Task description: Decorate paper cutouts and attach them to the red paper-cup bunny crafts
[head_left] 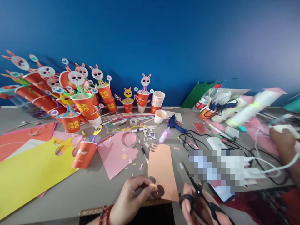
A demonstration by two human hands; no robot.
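Observation:
My left hand (138, 195) is closed, pinching a small pale-orange paper piece (152, 186) between thumb and fingers. Beneath it lies a sheet of orange paper (161, 162) with holes near its lower edge and a notched top end. Fingers of my right hand (192, 203) go through the loops of black scissors (198, 191), whose blades point away from me toward the upper left. Closest to the sheet are a black pen (144, 153), a small purple bottle (164, 136) and pink paper (114, 153) with a roll of tape (128, 139) on it.
Red paper cups (83, 104) with rabbit figures crowd the back left. Yellow paper (35, 175) covers the left side. A blue glue gun (176, 125) with a black cord and a phone (222, 192) lie to the right. Another person's hand (283, 143) is at the far right.

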